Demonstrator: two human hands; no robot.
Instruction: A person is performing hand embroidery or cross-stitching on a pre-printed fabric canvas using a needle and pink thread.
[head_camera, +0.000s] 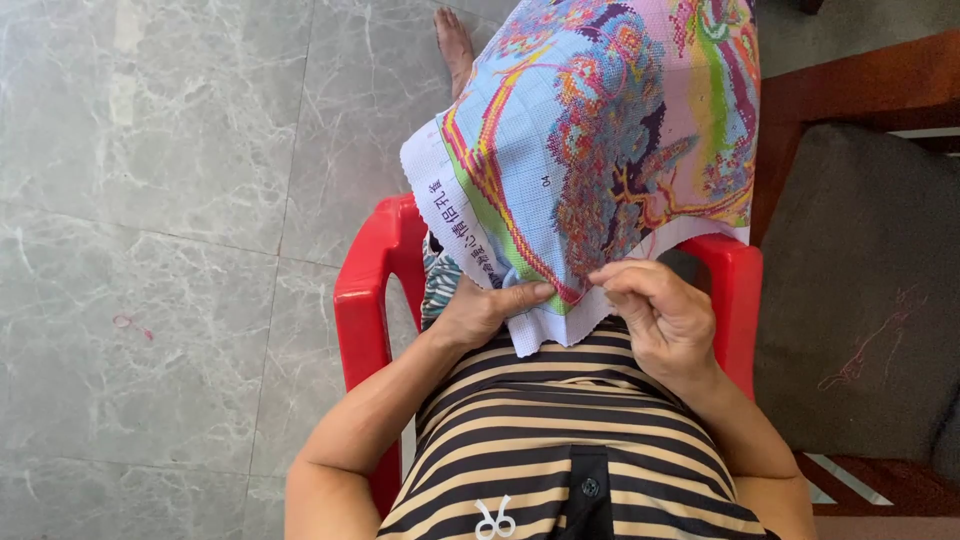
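A large cross-stitch cloth (600, 140), gridded and worked in pink, blue, green and red thread, drapes over my lap. My left hand (485, 310) grips its near edge, thumb on top of the fabric and fingers under it. My right hand (660, 310) pinches the cloth's lower edge with fingertips curled together; whether a needle sits between them is too small to tell. Both hands rest just above my striped shirt (560, 440).
I sit on a red plastic chair (365, 300). Grey marble floor tiles (150, 200) spread to the left. A wooden seat with a dark grey cushion (860, 290) stands close on the right. One bare foot (455, 45) shows beyond the cloth.
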